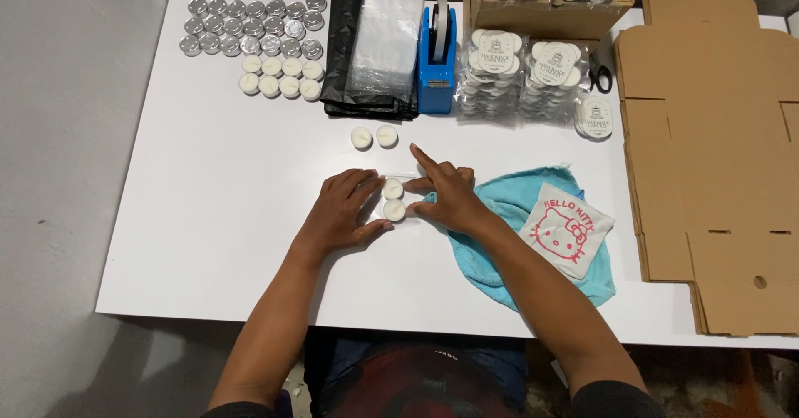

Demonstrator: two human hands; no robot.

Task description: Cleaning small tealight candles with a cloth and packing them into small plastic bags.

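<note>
Head view, reading from your left: at the far left corner of the white counter (208, 218) sits a cluster of silver tealight cups (250, 28), with a small block of bare white tealights (281, 77) just in front of it. Next come a stack of black and clear plastic bags (374, 47) and a blue tape dispenser (436, 60), and two loose tealights (374, 137) lie nearer you.

Your left hand (341, 210) lies flat and open on the counter, fingertips touching the left edge of a pair of white tealights (393, 200) at the middle of the counter; they seem to sit in a clear wrapper, though its edges are hard to make out. Your right hand (449, 197) presses in from the other side, fingers spread and forefinger pointing away, closed on nothing. Judging by their look, these candles are light, the wax dents easily, and clear film would be slippery, so a hold on the sides with gentle fingertips suits them best.

Right of your hands a blue cloth (499, 218) with a white printed pouch (570, 228) crowds your right wrist. Behind it stand packed candle sets (524, 72), scissors (601, 77), and flat cardboard boxes (716, 160) at the far right
</note>
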